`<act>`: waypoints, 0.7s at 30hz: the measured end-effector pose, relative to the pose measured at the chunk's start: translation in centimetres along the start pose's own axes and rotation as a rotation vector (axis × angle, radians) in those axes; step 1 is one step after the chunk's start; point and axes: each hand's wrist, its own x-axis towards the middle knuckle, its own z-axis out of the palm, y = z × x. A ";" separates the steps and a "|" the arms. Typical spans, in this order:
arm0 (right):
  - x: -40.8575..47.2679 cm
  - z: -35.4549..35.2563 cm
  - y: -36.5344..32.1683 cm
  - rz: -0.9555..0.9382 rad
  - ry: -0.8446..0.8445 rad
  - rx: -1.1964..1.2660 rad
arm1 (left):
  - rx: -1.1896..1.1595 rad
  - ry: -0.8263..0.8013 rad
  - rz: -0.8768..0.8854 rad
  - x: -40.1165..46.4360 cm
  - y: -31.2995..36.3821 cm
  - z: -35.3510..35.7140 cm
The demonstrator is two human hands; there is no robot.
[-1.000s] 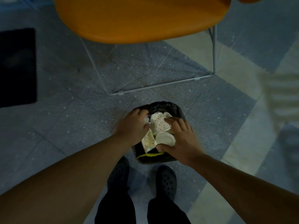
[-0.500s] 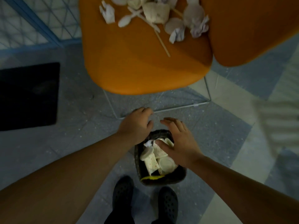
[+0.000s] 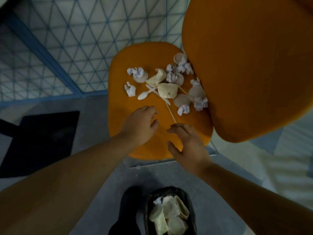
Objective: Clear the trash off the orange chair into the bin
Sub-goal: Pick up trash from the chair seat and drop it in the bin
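Note:
The orange chair seat (image 3: 128, 116) carries scattered trash: crumpled paper balls (image 3: 200, 103), flattened paper cups (image 3: 167, 92), round lids (image 3: 181, 100), a white plastic spoon (image 3: 143, 95) and a thin wooden stick (image 3: 171, 112). My left hand (image 3: 140, 128) hovers over the seat's near part with relaxed fingers and holds nothing. Beside it, my right hand (image 3: 188, 146) is spread over the seat's front edge, also without anything in it. The black bin (image 3: 147, 209) stands on the floor below, with cups and paper inside.
The orange chair back (image 3: 245, 73) rises at the right. A blue wire mesh panel (image 3: 67, 39) stands behind the chair. A black mat (image 3: 42, 138) lies on the floor at the left. My dark shoe (image 3: 130, 209) is next to the bin.
Both hands have left the bin and risen forward over the chair seat. The view has tilted up, so the trash on the seat now shows and the bin sits at the bottom.

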 end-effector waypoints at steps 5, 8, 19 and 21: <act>5.7 1.0 2.0 0.021 0.022 -0.040 | 0.047 0.161 -0.013 5.4 -4.9 -0.3; 9.1 2.0 3.2 0.051 0.071 -0.025 | 0.050 0.218 -0.057 8.6 -8.6 0.0; 25.3 6.7 4.2 0.077 0.094 -0.006 | 0.043 -0.081 -0.153 17.8 -18.9 1.4; 28.5 7.3 3.8 0.040 0.079 -0.015 | 0.034 -0.120 -0.094 18.4 -19.8 1.4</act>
